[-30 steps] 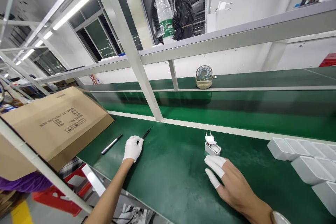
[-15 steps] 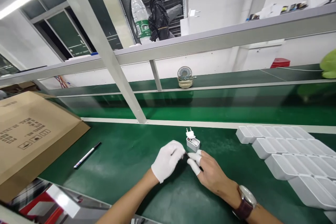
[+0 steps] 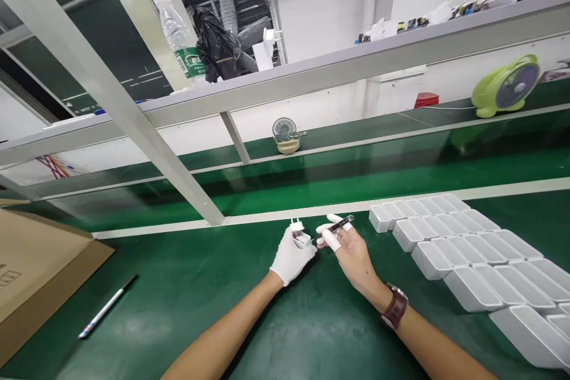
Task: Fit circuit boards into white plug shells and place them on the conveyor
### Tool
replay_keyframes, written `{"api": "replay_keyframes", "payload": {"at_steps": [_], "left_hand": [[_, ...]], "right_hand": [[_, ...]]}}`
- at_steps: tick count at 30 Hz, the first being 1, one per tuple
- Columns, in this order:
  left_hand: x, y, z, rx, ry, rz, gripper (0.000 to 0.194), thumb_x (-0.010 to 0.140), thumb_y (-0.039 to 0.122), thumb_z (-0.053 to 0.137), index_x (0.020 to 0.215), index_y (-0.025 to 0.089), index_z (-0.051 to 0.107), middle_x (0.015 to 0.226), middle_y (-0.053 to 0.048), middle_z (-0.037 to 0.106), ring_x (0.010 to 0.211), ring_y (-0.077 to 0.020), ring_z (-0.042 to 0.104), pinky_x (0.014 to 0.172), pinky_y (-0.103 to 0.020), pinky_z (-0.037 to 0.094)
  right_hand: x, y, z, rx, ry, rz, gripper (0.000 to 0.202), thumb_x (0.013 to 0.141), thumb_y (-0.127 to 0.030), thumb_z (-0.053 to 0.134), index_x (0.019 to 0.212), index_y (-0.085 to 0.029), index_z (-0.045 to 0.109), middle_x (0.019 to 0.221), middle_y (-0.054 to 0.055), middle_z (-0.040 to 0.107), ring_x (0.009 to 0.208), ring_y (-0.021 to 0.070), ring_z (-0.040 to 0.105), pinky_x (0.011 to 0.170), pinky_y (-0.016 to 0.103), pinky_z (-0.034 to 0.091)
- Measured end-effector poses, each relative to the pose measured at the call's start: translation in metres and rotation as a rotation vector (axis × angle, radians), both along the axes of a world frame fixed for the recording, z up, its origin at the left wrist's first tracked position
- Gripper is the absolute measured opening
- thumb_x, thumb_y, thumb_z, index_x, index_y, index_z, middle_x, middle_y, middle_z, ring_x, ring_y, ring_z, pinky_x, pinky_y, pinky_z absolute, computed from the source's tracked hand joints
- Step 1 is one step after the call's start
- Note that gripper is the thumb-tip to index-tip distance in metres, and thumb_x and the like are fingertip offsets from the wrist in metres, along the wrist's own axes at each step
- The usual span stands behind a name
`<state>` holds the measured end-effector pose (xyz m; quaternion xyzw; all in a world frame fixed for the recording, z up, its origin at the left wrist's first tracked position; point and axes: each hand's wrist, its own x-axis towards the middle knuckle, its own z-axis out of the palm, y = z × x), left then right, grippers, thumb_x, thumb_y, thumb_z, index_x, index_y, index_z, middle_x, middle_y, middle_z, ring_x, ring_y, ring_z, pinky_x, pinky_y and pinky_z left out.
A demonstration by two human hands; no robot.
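My left hand (image 3: 289, 261), in a white glove, is closed around a small white plug charger (image 3: 303, 238). The charger's housing is open at the top, and its piece with two prongs sits tilted at the far end. White finger cots cover several fingertips of my right hand (image 3: 351, 252). That hand grips black tweezers (image 3: 339, 224) with pale lettering, their rear end pointing up and to the right. Their tips are close to the charger's open side; whether they touch it I cannot tell.
Rows of white plastic housings (image 3: 474, 288) stand on the green table at the right. A marker pen (image 3: 108, 307) and a cardboard box (image 3: 48, 285) lie at the left. Beyond are a slanted metal post (image 3: 146, 136), a small fan (image 3: 285, 133) and a green fan (image 3: 507, 86).
My left hand has taken hold of the charger that stood on the table. My right hand now holds the tweezers pointing at it. The camera view has turned to the right.
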<state>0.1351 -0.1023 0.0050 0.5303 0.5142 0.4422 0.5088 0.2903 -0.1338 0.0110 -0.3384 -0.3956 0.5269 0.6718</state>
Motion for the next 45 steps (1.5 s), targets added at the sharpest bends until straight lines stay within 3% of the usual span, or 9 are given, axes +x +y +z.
{"api": "replay_keyframes", "payload": {"at_steps": [3, 6, 8, 11, 18, 26, 32, 39, 45], "left_hand": [[-0.016, 0.004, 0.017, -0.063, -0.189, -0.012, 0.039, 0.068, 0.025, 0.08, 0.098, 0.018, 0.057, 0.082, -0.001, 0.064, 0.074, -0.0151, 0.063, 0.071, -0.029, 0.051], [-0.035, 0.0, 0.029, -0.283, -0.719, 0.027, 0.026, 0.078, 0.028, 0.076, 0.096, 0.02, 0.059, 0.094, -0.003, 0.066, 0.087, -0.0168, 0.067, 0.077, -0.03, 0.054], [-0.044, -0.006, 0.031, -0.463, -1.053, 0.037, 0.019, 0.082, 0.028, 0.073, 0.094, 0.02, 0.06, 0.095, -0.003, 0.067, 0.09, -0.0176, 0.067, 0.075, -0.03, 0.055], [-0.048, -0.017, 0.028, -0.577, -1.218, 0.019, 0.017, 0.087, 0.031, 0.066, 0.095, 0.017, 0.062, 0.092, -0.007, 0.066, 0.086, -0.019, 0.067, 0.068, -0.029, 0.055], [-0.047, -0.029, 0.023, -0.593, -1.186, 0.021, 0.029, 0.088, 0.039, 0.06, 0.088, 0.01, 0.066, 0.084, -0.012, 0.066, 0.077, -0.0211, 0.065, 0.065, -0.03, 0.053], [-0.047, -0.028, 0.013, -0.594, -1.186, 0.016, 0.032, 0.087, 0.04, 0.057, 0.084, 0.009, 0.064, 0.077, -0.011, 0.063, 0.063, -0.0188, 0.062, 0.039, -0.022, 0.035], [-0.037, -0.033, 0.014, -0.656, -1.227, 0.188, 0.015, 0.085, 0.032, 0.067, 0.083, 0.017, 0.063, 0.08, -0.005, 0.066, 0.07, -0.0185, 0.066, 0.057, -0.026, 0.05], [-0.031, -0.037, 0.013, -0.648, -1.195, 0.182, 0.014, 0.084, 0.029, 0.068, 0.083, 0.016, 0.064, 0.08, -0.005, 0.066, 0.071, -0.0172, 0.065, 0.065, -0.029, 0.053], [-0.034, -0.036, 0.014, -0.409, -0.966, 0.086, 0.032, 0.088, 0.03, 0.07, 0.116, 0.015, 0.064, 0.084, -0.007, 0.067, 0.08, -0.018, 0.067, 0.071, -0.028, 0.054]], "right_hand": [[0.001, -0.003, 0.003, 0.037, 0.006, 0.01, 0.052, 0.085, -0.041, 0.075, 0.127, -0.022, 0.053, 0.11, 0.008, 0.071, 0.085, 0.0197, 0.072, 0.086, 0.041, 0.06], [-0.001, -0.007, 0.007, 0.051, 0.01, 0.032, 0.041, 0.085, -0.038, 0.076, 0.12, -0.022, 0.06, 0.106, 0.007, 0.073, 0.085, 0.0197, 0.073, 0.088, 0.041, 0.06], [-0.006, -0.012, 0.01, 0.029, -0.006, 0.071, 0.033, 0.084, -0.039, 0.076, 0.11, -0.021, 0.066, 0.099, 0.006, 0.074, 0.083, 0.021, 0.074, 0.086, 0.041, 0.062], [-0.014, -0.021, 0.014, -0.021, -0.078, 0.114, 0.026, 0.081, -0.04, 0.079, 0.097, -0.02, 0.071, 0.093, 0.006, 0.075, 0.081, 0.023, 0.075, 0.083, 0.04, 0.064], [-0.02, -0.033, 0.01, -0.054, -0.175, 0.186, 0.025, 0.086, -0.037, 0.075, 0.107, -0.023, 0.069, 0.109, 0.007, 0.075, 0.095, 0.0239, 0.075, 0.093, 0.039, 0.062], [-0.021, -0.039, 0.002, -0.003, -0.301, 0.18, 0.018, 0.089, -0.031, 0.073, 0.105, -0.024, 0.074, 0.11, 0.007, 0.074, 0.097, 0.0229, 0.076, 0.092, 0.032, 0.062], [-0.022, -0.047, -0.007, 0.155, -0.455, 0.195, 0.023, 0.094, -0.019, 0.064, 0.115, -0.028, 0.069, 0.115, 0.005, 0.071, 0.1, 0.0193, 0.074, 0.093, 0.03, 0.061], [-0.021, -0.05, -0.011, 0.456, -0.664, 0.085, 0.036, 0.091, -0.006, 0.063, 0.12, -0.026, 0.065, 0.12, 0.008, 0.07, 0.116, 0.0235, 0.065, 0.098, 0.039, 0.056], [-0.02, -0.044, -0.005, 0.18, -0.496, -0.006, 0.015, 0.094, -0.02, 0.064, 0.107, -0.026, 0.071, 0.112, 0.007, 0.074, 0.109, 0.0233, 0.069, 0.098, 0.04, 0.058]]}}
